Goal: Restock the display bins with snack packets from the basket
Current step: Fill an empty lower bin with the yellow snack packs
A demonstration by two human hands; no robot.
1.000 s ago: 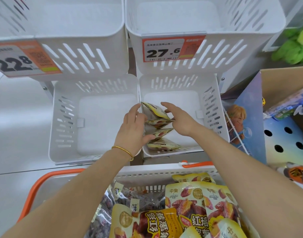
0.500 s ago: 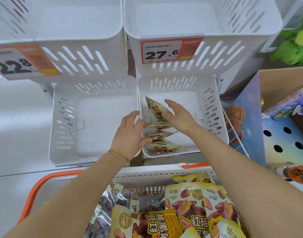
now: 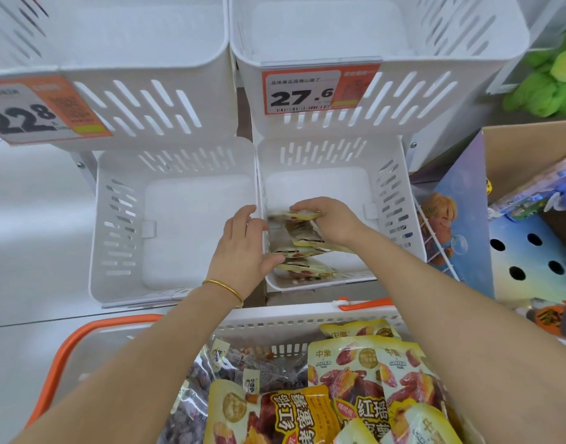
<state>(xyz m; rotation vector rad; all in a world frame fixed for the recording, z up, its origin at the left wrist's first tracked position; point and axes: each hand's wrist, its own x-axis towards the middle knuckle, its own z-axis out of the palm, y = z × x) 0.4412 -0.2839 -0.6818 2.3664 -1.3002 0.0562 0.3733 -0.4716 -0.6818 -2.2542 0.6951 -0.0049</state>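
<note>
I see the right hand (image 3: 331,221) with its fingers curled over the rearmost packet (image 3: 304,215) of a short row of snack packets (image 3: 307,270); these stand on edge in the lower right bin (image 3: 398,200), along its left wall and near the front. The left hand (image 3: 243,248) lies with straight fingers over the same wall (its thumb touches the side of the row). The basket (image 3: 275,326) below, close to me, holds yellow sweet potato packets (image 3: 355,379)
</note>
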